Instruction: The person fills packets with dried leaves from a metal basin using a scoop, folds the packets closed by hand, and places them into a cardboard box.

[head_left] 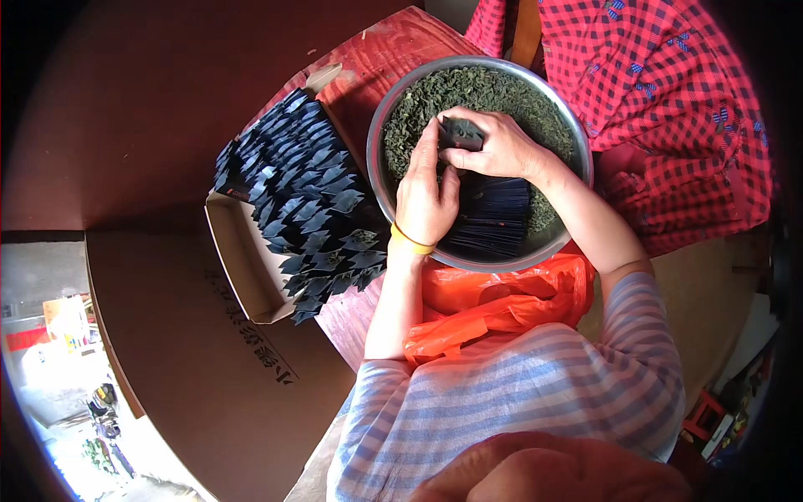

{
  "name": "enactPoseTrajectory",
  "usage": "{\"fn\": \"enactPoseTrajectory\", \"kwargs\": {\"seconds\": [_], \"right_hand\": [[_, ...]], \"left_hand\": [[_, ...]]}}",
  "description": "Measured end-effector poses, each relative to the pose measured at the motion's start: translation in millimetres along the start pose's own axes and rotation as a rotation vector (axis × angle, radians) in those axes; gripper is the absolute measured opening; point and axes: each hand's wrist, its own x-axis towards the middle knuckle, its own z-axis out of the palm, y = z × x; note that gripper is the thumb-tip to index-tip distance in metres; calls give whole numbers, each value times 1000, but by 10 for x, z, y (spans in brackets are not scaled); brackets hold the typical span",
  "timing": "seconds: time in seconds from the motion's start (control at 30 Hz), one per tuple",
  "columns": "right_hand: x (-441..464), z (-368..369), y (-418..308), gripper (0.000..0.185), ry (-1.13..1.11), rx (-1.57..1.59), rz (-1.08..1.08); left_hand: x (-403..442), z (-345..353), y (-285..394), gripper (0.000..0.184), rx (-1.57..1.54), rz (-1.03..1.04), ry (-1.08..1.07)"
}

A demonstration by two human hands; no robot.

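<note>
Over a metal bowl of loose dried green leaves, both hands meet at a small dark pouch. My right hand grips it, fingers along the far side and thumb in front. On its left side is my left hand, fingers held together and thumb close to the right thumb, closed on the pouch's edge as far as I can see. Some leaf shows at the pouch's top. A stack of flat dark pouches lies in the near part of the bowl, partly beneath my left hand.
Left of the bowl, many dark pouches with pointed tops stand in rows in and beside an open cardboard box. An orange-red plastic bag lies before the bowl. Red checked cloth is at right; a large carton stands lower left.
</note>
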Motion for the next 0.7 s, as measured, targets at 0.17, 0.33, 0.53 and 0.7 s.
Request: {"fn": "enactPoseTrajectory", "kwargs": {"seconds": [0.17, 0.33, 0.53, 0.7], "right_hand": [[14, -6, -26, 34, 133, 3, -58], [36, -36, -33, 32, 206, -9, 14], [79, -13, 169, 30, 96, 14, 109], [81, -36, 64, 28, 310, 247, 22]], "left_hand": [[4, -31, 91, 69, -3, -14, 13], [-24, -9, 82, 70, -51, -121, 7], [1, -43, 148, 69, -71, -156, -11], [-3, -31, 110, 66, -3, -103, -36]]}}
